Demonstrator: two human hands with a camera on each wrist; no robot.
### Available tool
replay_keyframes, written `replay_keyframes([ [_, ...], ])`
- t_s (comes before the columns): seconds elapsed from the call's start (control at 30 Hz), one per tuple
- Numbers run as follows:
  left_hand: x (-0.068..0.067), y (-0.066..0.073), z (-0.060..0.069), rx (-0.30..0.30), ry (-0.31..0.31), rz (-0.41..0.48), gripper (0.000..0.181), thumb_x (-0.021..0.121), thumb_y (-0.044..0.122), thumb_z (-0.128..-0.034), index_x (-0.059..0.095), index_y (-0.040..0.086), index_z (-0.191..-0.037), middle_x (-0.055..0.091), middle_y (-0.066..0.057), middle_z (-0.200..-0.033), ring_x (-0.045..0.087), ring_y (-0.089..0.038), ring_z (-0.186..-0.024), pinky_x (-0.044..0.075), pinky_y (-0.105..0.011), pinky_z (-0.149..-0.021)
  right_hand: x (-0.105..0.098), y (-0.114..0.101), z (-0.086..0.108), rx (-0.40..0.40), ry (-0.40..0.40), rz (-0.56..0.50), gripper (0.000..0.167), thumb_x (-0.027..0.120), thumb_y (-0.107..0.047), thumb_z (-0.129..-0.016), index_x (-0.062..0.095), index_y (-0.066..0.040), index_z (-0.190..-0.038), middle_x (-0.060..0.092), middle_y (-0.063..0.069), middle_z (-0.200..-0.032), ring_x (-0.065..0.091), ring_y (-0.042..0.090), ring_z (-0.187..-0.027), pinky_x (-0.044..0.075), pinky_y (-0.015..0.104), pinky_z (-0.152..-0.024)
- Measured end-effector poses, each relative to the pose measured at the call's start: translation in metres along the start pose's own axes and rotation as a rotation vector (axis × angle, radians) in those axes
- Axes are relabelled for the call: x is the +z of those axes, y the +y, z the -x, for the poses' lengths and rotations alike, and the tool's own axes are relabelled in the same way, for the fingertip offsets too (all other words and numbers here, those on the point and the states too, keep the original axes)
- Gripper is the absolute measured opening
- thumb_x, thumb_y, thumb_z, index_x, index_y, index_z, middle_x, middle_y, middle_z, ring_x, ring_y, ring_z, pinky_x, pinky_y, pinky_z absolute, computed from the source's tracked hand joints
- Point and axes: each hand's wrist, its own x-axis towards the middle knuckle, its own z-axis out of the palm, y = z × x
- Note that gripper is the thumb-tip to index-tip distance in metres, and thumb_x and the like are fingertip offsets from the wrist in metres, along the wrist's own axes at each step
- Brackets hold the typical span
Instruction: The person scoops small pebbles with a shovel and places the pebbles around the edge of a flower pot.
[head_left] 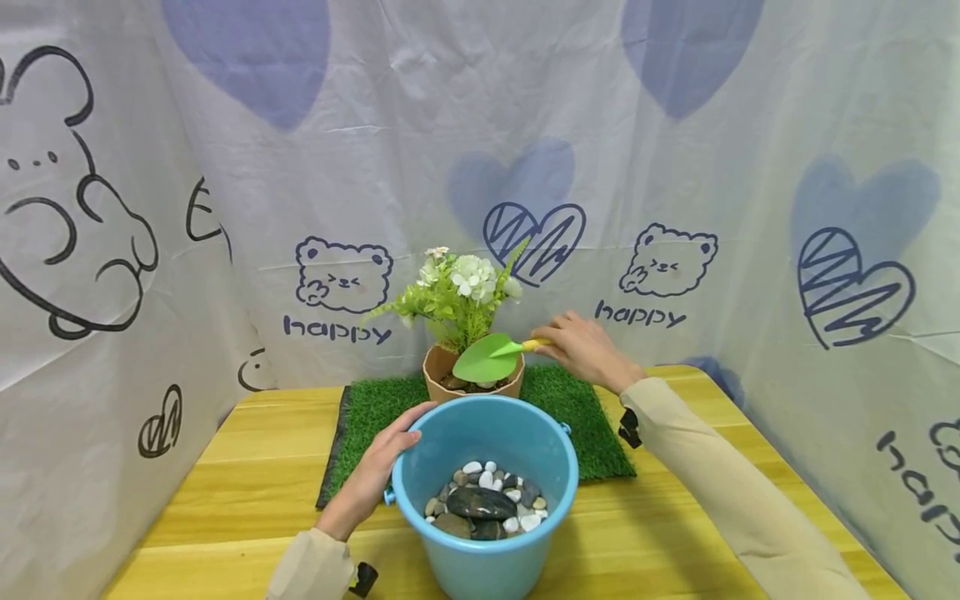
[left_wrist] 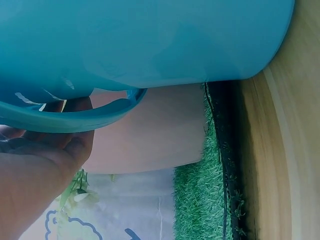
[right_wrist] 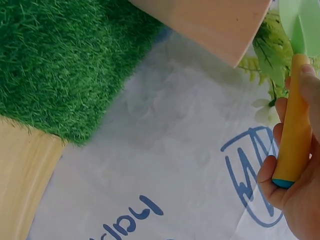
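My right hand [head_left: 588,346] grips the yellow handle of a small garden trowel [head_left: 486,360]; its green blade is over the mouth of a flowerpot [head_left: 442,367]. In the right wrist view, fingers curl round the trowel handle [right_wrist: 294,125], which ends in blue. White flowers and green leaves [head_left: 468,287] stand in the pot. In front of it is a light blue bucket [head_left: 483,562] with several black, white and brown stones [head_left: 480,502] inside. My left hand [head_left: 382,454] holds the bucket's left rim, near the bucket handle [left_wrist: 117,110].
Under the pot lies a green turf mat [head_left: 573,417] with a dark edge, on a yellow wood-grain table [head_left: 247,467]. A white curtain [head_left: 420,167] with hearts, bears and lettering hangs close behind and at both sides.
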Motion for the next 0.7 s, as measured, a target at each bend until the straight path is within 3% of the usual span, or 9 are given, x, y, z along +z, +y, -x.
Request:
replay_keyframes([
  [0.27, 0.001, 0.0, -0.001, 0.013, 0.006, 0.0, 0.051, 0.037, 0.027, -0.1046, 0.032, 0.013, -0.154, 0.04, -0.016, -0.152, 0.048, -0.041, -0.13, 0.049, -0.045, -0.097, 0.007, -0.007, 0.012, 0.045, -0.029, -0.043, 0.033, 0.054, -0.037, -0.099, 0.067, -0.019, -0.124, 0.064, -0.001, -0.103, 0.05, 0.014, -0.088, 0.043, 0.031, -0.072],
  [0.43, 0.002, 0.0, -0.001, 0.003, 0.018, -0.019, 0.051, 0.036, 0.029, -0.1048, 0.032, 0.014, -0.153, 0.04, -0.014, -0.153, 0.047, -0.039, -0.132, 0.048, -0.043, -0.098, 0.008, -0.014, 0.018, 0.063, -0.064, -0.134, 0.034, 0.048, -0.039, -0.102, 0.066, -0.021, -0.125, 0.063, -0.004, -0.1, 0.055, 0.013, -0.091, 0.047, 0.034, -0.077],
  [0.7, 0.003, 0.0, 0.0, 0.007, 0.008, -0.015, 0.049, 0.034, 0.03, -0.1052, 0.033, 0.019, -0.153, 0.038, -0.013, -0.154, 0.045, -0.039, -0.134, 0.046, -0.047, -0.1, 0.006, -0.031, 0.03, 0.033, -0.135, -0.209, 0.037, 0.042, -0.048, -0.102, 0.066, -0.03, -0.124, 0.062, -0.01, -0.094, 0.053, 0.007, -0.079, 0.045, 0.03, -0.071],
])
